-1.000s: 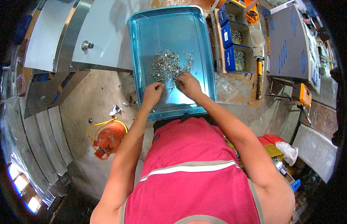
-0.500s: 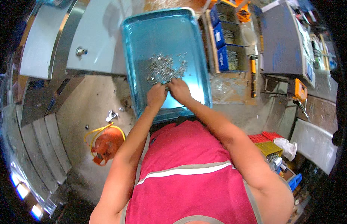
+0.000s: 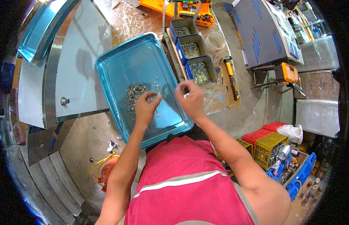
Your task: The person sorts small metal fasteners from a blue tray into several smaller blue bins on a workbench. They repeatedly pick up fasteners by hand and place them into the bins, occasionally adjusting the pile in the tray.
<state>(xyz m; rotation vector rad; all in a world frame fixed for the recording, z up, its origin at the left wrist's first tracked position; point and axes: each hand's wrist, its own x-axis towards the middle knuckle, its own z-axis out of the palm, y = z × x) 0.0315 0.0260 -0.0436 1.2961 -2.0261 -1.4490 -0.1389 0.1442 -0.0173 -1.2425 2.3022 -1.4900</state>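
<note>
A blue tray (image 3: 123, 62) lies tilted across the view before me, with a loose heap of small silvery metal fasteners (image 3: 135, 95) on its floor; their exact kind is too small to tell. Over the heap's right side is my left hand (image 3: 145, 108), its fingers bent and the thumb apart from them, nothing visible between. My right hand (image 3: 192, 99) is raised over the tray's right rim, near the closest blue bin. Its fingers are curled and smeared by motion; a small bright bit shows in them, too blurred to name.
Several blue bins (image 3: 200, 71) of fasteners line the tray's right side, near a clear tub (image 3: 215, 41) and a yellow-black hand tool (image 3: 230, 77). A pale metal panel (image 3: 82, 63) with a knob stands left. An orange gas cylinder (image 3: 107, 170) and crates (image 3: 270, 146) are on the floor.
My hands, earlier together at the heap's near edge, have parted; the right one has lifted away to the right. The view has turned, so the tray now appears slanted and further left.
</note>
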